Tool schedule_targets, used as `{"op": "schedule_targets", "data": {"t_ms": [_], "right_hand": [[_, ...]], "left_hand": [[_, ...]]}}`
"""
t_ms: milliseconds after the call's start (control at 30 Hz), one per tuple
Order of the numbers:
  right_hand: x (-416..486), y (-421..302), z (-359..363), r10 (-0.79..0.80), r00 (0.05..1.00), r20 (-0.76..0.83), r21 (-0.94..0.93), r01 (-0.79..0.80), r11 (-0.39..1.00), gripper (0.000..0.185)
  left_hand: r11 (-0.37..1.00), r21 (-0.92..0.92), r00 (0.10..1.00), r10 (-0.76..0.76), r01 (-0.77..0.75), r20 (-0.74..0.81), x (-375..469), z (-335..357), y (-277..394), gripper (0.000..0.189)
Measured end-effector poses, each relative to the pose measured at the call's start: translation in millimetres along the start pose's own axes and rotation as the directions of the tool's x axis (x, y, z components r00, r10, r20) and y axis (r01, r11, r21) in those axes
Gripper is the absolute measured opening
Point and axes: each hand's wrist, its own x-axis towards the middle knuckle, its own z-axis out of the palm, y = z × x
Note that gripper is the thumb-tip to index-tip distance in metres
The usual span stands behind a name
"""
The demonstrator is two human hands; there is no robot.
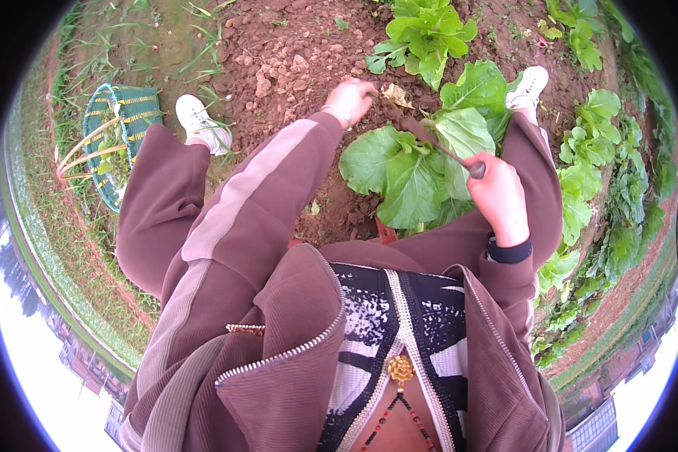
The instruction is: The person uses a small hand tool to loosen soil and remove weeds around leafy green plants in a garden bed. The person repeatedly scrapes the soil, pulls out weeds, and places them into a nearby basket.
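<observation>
My right hand (500, 198) is closed around the dark handle of a small hand tool (449, 152) with a thin shank and a brown, soil-coloured blade. Its blade lies among the leaves of a leafy green plant (412, 175), so its exact shape is partly hidden. Over the bare soil to the left, my left hand (350, 101) has its fingers curled. Whether anything small is between them is unclear. Just right of its fingertips lies a dry, withered leaf (397, 96). Broad leaves (474, 87) of the greens spread between the tool and my right shoe.
A green and yellow woven basket (141, 110) lies on its side at the left, with greenery inside and tan handles. Another leafy plant (426, 34) grows ahead. Crumbly soil clods (282, 70) cover the ground, and rows of greens (582, 181) run along the right. My white shoes (200, 124) flank the bed.
</observation>
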Motion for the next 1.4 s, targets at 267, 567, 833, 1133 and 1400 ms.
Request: {"op": "schedule_targets", "data": {"t_ms": [267, 567, 833, 1133, 1400], "right_hand": [[9, -4, 6, -0.057, 0.995, 0.079, -0.088, 0.064, 0.994, 0.02], [30, -5, 22, -0.082, 0.986, 0.148, 0.002, 0.083, 0.997, 0.019], [23, 2, 32, -0.04, 0.988, 0.15, 0.168, 0.015, 0.986, 0.025], [-7, -18, 51, -0.236, 0.971, -0.044, -0.057, 0.234, 0.971, 0.021], [-25, -34, 72, -0.287, 0.958, 0.007, -0.273, 0.278, 0.921, 0.018]], "left_hand": [[0.943, 0.25, 0.955, 0.154, -0.219, 0.255, 2, 62, 14, 0.024], [0.846, 0.368, 0.922, 0.337, -0.385, 0.191, 10, 84, 9, 0.011], [0.997, 0.076, 0.997, -0.002, -0.003, 0.076, 3, 57, 2, 0.02], [0.987, -0.038, 0.969, -0.159, 0.155, -0.187, 3, -44, -2, 0.026], [0.777, -0.612, 0.943, -0.295, 0.143, -0.154, -6, -199, 23, 0.014]]}}
